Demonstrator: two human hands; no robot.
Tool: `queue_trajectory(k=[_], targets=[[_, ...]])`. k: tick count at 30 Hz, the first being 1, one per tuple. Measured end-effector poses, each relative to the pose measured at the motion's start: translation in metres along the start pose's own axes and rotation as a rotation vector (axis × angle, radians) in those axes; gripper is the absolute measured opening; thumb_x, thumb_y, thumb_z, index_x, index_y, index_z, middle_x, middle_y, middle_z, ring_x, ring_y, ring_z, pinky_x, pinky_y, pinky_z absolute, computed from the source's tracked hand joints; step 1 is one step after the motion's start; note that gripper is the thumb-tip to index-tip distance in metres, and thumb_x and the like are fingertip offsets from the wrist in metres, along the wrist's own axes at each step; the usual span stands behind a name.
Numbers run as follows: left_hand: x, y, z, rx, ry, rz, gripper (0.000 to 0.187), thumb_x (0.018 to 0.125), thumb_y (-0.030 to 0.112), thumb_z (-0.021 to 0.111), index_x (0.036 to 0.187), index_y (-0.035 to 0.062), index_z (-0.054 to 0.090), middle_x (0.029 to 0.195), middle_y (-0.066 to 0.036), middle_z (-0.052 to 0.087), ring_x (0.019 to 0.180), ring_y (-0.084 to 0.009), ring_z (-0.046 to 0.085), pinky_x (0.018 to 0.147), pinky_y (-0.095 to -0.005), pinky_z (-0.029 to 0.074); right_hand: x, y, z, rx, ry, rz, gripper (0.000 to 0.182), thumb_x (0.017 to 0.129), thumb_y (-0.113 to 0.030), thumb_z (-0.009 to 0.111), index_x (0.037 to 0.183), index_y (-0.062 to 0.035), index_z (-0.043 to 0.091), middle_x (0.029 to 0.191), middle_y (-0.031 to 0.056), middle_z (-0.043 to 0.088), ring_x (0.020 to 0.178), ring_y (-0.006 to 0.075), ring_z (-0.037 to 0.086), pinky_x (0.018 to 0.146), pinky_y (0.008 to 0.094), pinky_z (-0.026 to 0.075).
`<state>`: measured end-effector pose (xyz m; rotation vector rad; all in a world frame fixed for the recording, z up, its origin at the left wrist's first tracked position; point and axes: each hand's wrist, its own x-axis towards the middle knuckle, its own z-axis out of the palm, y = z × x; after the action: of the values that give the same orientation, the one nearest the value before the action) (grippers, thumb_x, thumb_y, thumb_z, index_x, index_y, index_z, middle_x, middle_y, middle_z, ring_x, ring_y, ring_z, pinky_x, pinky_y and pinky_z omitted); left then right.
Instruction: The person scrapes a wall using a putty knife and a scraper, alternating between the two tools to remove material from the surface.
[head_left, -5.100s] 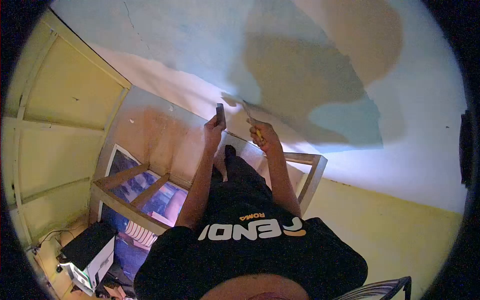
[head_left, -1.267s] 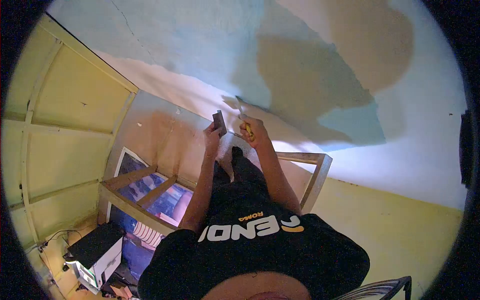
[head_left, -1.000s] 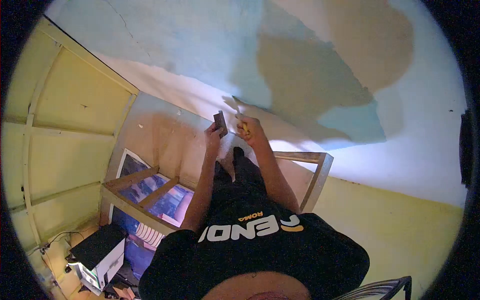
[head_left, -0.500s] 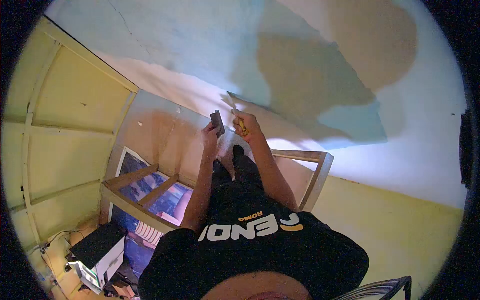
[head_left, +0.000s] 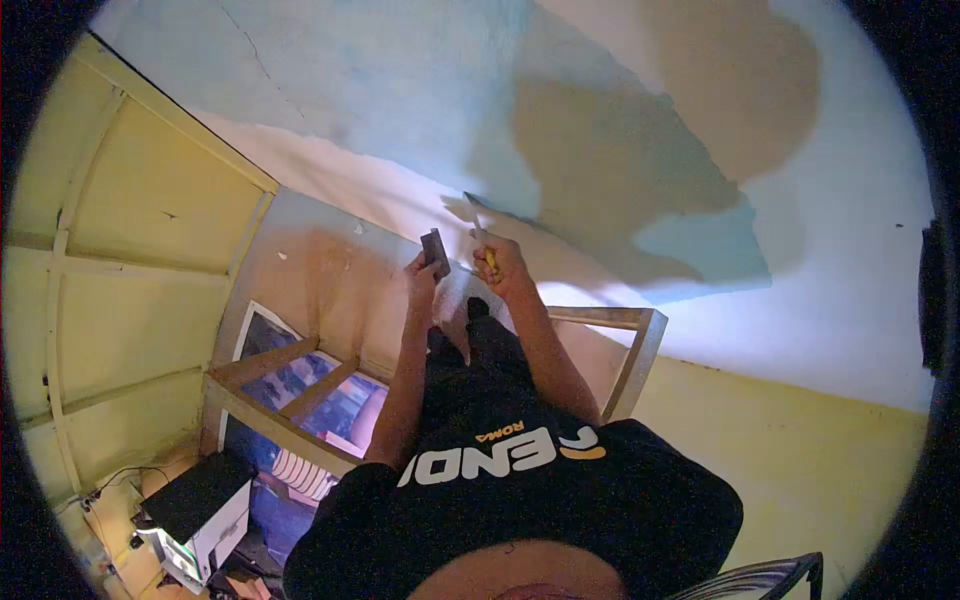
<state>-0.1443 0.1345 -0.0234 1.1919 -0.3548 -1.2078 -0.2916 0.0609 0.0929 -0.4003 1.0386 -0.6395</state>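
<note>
My left hand is closed around a dark, flat rectangular piece, held upright near the wall; its exact kind is not clear. Just to its right, my right hand grips a putty knife by its yellow handle. The blade points up at the wall, its tip close to the lower edge of a pale blue patch; whether it touches cannot be made out. A small gap separates the two hands.
Wooden framing stands right of my body, with more wooden bars on the left. Yellow panelling covers the left side. Below left are a black-topped white machine and cables. Shadows fall on the wall.
The putty knife's tip has shifted slightly right and down along the patch's edge, and my right hand slightly right. The left hand with the dark piece sits slightly lower. The view has tilted a little.
</note>
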Motion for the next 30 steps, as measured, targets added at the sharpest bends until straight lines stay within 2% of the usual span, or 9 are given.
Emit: queue_trajectory(k=[5, 8, 11, 14, 17, 20, 23, 30], targets=[[0.005, 0.003, -0.001, 0.088, 0.012, -0.055, 0.025, 0.083, -0.001, 0.056, 0.105, -0.0008, 0.067, 0.089, -0.003, 0.066, 0.076, -0.0125, 0.062, 0.072, -0.0271, 0.052, 0.003, 0.011, 0.006, 0.061, -0.015, -0.001, 0.031, 0.091, -0.030, 0.063, 0.108, -0.0054, 0.055, 0.059, 0.0003, 0.048, 0.035, 0.0082, 0.040, 0.028, 0.0224, 0.028], [-0.001, 0.011, 0.006, -0.059, 0.011, -0.072, 0.025, 0.082, -0.002, 0.056, 0.105, -0.0017, 0.067, 0.088, -0.004, 0.066, 0.076, -0.0130, 0.062, 0.073, -0.0279, 0.052, 0.002, 0.003, 0.000, 0.134, -0.104, 0.049, 0.029, 0.091, -0.029, 0.063, 0.109, -0.0064, 0.055, 0.059, 0.0003, 0.048, 0.035, 0.0081, 0.040, 0.028, 0.0227, 0.029], [-0.003, 0.017, 0.007, 0.067, -0.046, -0.033, 0.026, 0.082, -0.003, 0.055, 0.105, -0.0023, 0.067, 0.088, -0.004, 0.066, 0.076, -0.0132, 0.063, 0.073, -0.0283, 0.053, 0.014, 0.013, 0.004, 0.080, -0.067, 0.045, 0.026, 0.092, -0.027, 0.061, 0.109, -0.0080, 0.055, 0.059, 0.0007, 0.048, 0.035, 0.0080, 0.039, 0.029, 0.0228, 0.030], [-0.002, 0.016, 0.008, 0.017, -0.018, -0.051, 0.025, 0.082, -0.003, 0.055, 0.104, -0.0025, 0.067, 0.088, -0.004, 0.067, 0.076, -0.0133, 0.063, 0.073, -0.0283, 0.052, 0.006, 0.004, -0.002, 0.086, -0.060, 0.063, 0.025, 0.093, -0.026, 0.060, 0.110, -0.0089, 0.055, 0.059, 0.0007, 0.048, 0.034, 0.0083, 0.037, 0.030, 0.0229, 0.031], [-0.003, 0.019, 0.011, -0.010, 0.002, -0.062, 0.024, 0.082, -0.003, 0.055, 0.104, -0.0023, 0.067, 0.088, -0.004, 0.067, 0.075, -0.0130, 0.062, 0.072, -0.0273, 0.052, 0.004, 0.002, -0.005, 0.158, -0.148, 0.067, 0.021, 0.093, -0.025, 0.058, 0.106, -0.0088, 0.055, 0.058, 0.0007, 0.048, 0.033, 0.0089, 0.036, 0.029, 0.0232, 0.029], [0.006, 0.002, -0.001, 0.005, -0.100, -0.028, 0.025, 0.082, -0.003, 0.056, 0.104, -0.0021, 0.067, 0.088, -0.004, 0.067, 0.075, -0.0129, 0.062, 0.071, -0.0269, 0.051, 0.011, 0.003, 0.010, 0.126, -0.107, 0.102, 0.017, 0.094, -0.023, 0.056, 0.102, -0.0086, 0.055, 0.058, 0.0009, 0.048, 0.033, 0.0090, 0.037, 0.028, 0.0238, 0.028], [0.001, 0.010, 0.004, -0.011, -0.001, -0.080, 0.026, 0.082, -0.004, 0.056, 0.105, -0.0016, 0.067, 0.089, -0.004, 0.067, 0.076, -0.0128, 0.062, 0.071, -0.0271, 0.051, 0.001, 0.004, 0.002, 0.060, -0.039, 0.057, 0.016, 0.094, -0.024, 0.056, 0.098, -0.0089, 0.054, 0.058, 0.0010, 0.049, 0.033, 0.0092, 0.038, 0.028, 0.0235, 0.028], [0.004, 0.000, -0.004, 0.009, -0.051, -0.034, 0.026, 0.082, -0.002, 0.056, 0.105, -0.0016, 0.067, 0.090, -0.004, 0.067, 0.077, -0.0128, 0.062, 0.072, -0.0285, 0.052, 0.003, 0.005, 0.002, 0.061, -0.020, 0.048, 0.019, 0.093, -0.026, 0.057, 0.102, -0.0091, 0.055, 0.060, 0.0011, 0.049, 0.036, 0.0079, 0.040, 0.027, 0.0221, 0.030]])
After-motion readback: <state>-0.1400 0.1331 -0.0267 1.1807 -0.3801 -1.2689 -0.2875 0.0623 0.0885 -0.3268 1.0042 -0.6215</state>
